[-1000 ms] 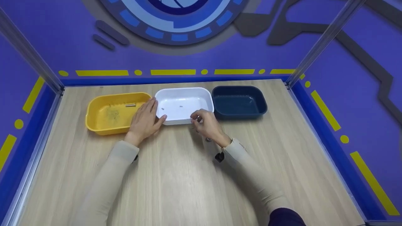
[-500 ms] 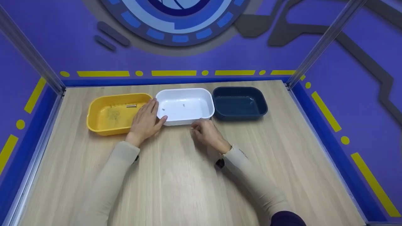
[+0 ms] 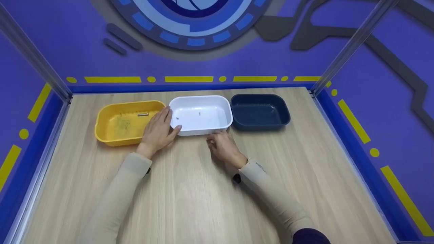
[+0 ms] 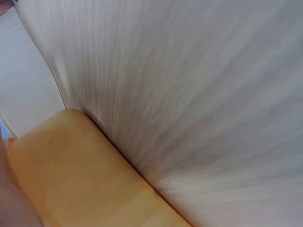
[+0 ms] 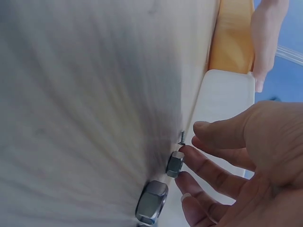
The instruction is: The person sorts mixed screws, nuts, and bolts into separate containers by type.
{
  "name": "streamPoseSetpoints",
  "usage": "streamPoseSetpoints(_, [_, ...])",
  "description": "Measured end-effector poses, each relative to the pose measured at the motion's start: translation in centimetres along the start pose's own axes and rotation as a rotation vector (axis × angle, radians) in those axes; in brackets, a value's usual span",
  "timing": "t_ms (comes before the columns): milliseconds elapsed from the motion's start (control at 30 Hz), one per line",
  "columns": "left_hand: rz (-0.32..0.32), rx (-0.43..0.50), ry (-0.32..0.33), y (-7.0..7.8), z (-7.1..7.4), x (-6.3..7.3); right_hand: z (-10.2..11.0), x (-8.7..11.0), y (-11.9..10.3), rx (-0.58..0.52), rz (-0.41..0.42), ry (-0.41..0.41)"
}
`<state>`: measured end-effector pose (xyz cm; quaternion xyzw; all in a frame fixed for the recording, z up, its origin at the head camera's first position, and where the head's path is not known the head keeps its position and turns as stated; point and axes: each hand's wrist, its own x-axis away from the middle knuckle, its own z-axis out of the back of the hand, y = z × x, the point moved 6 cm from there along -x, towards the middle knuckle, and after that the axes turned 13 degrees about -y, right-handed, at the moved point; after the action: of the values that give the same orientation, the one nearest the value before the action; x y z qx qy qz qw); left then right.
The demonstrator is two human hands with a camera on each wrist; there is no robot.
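My left hand [image 3: 157, 130] lies with extended fingers over the yellow box's right end, its thumb at the front corner of the white box [image 3: 201, 131]. Two small screw-like pieces [image 3: 199, 114] lie inside the white box. Just in front of that box, low at the table, is my right hand [image 3: 224, 146]. In the right wrist view its bent fingers [image 5: 213, 175] reach beside a small screw [image 5: 182, 137] and a hex nut [image 5: 175, 164]; no hold on either shows. A larger hex nut [image 5: 151, 202] sits nearby on the table.
The yellow box [image 3: 115, 139] holds a shiny metal pin-like piece [image 3: 143, 114] and dark specks. A dark blue box [image 3: 261, 127] adjoins the white one on the right. Purple panels [image 3: 220, 64] enclose the wooden table [image 3: 190, 189] at the back and sides.
My right hand has drawn back from over the white box's front rim down to the table before it. One small piece in that box has turned. My left hand stays put.
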<state>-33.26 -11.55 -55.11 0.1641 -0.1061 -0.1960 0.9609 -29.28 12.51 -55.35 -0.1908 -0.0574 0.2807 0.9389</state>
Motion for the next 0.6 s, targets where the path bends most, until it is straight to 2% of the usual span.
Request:
streamPoseSetpoints(300, [-0.003, 0.006, 0.011, -0.03, 0.00, 0.07, -0.46, -0.08, -0.21, 0.076, -0.026, -0.013])
streamPoseSetpoints(600, [-0.008, 0.006, 0.012, 0.02, 0.02, 0.07, -0.71, 0.05, -0.56, 0.123, 0.010, 0.000])
